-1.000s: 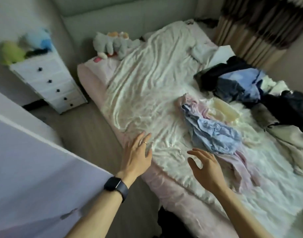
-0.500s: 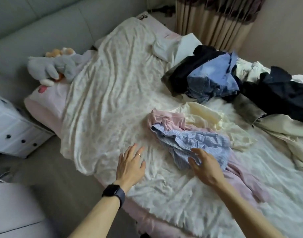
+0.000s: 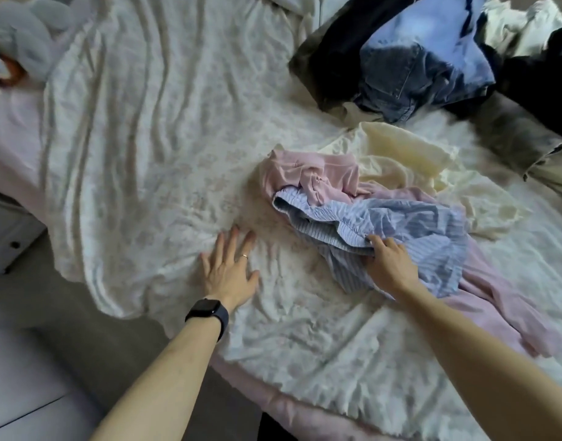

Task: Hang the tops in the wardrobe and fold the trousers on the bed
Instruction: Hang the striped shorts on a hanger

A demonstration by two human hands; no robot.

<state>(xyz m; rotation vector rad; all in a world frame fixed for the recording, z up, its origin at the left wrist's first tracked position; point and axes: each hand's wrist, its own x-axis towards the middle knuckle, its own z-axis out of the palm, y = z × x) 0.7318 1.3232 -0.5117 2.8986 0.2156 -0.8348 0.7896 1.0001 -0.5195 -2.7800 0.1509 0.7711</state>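
Blue striped garment point(image 3: 400, 224): lay crumpled on the bed point(image 3: 146, 138), over a pink garment point(image 3: 311, 173).
Handling: judged light, soft and limp; likely to sag, so best taken at a gathered edge.
Right hand point(image 3: 389, 265): arm extended, fingers curled into the garment's near edge, gripping cloth.
Left hand point(image 3: 228, 272): flat on the sheet, fingers spread, holding nothing, apart from the right.

Bed sheet point(image 3: 152, 148) — matt, creased cloth

- Right hand point(image 3: 389, 265), previously hovering open, now grips the blue striped garment point(image 3: 400, 230)
- Left hand point(image 3: 228, 272) now rests flat on the bedsheet point(image 3: 139, 154)
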